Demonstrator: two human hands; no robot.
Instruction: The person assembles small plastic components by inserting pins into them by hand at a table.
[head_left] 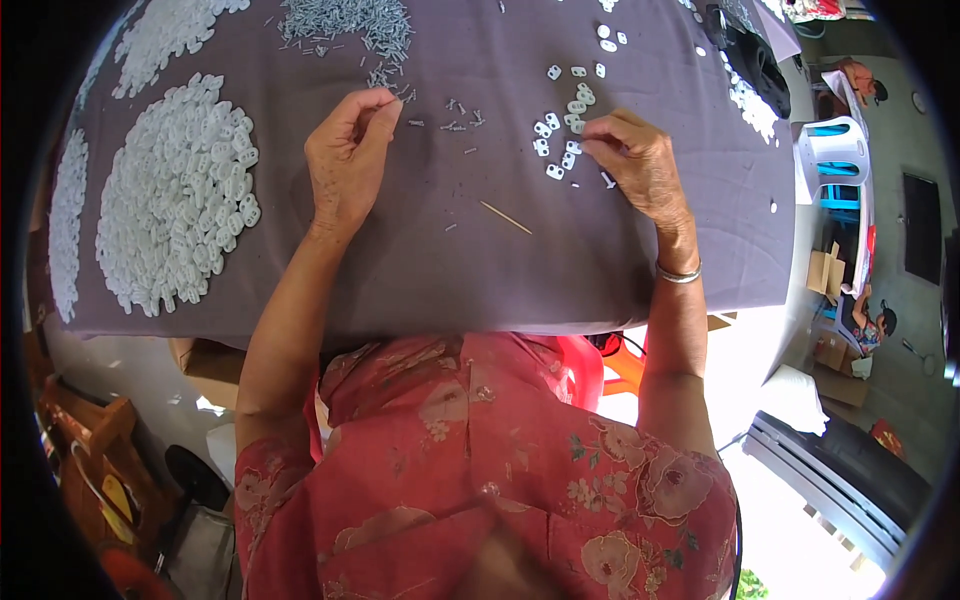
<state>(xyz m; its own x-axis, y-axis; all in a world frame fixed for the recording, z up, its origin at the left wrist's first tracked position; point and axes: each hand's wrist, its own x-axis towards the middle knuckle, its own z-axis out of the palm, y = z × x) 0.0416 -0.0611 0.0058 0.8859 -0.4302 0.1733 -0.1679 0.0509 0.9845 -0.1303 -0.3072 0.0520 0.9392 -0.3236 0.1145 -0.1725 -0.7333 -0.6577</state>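
Now, the grey cloth (480,270) is covering the table, carrying a big heap (180,195) of small white oval plastic pieces at left. The right hand (640,165) is resting curled, fingertips touching a loose cluster (562,135) of those white pieces. The left hand (348,160) is pinching closed, seemingly on a tiny grey pin, near scattered pins (455,125).

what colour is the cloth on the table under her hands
A plain greyish purple cloth, no pattern; the head view shows it.
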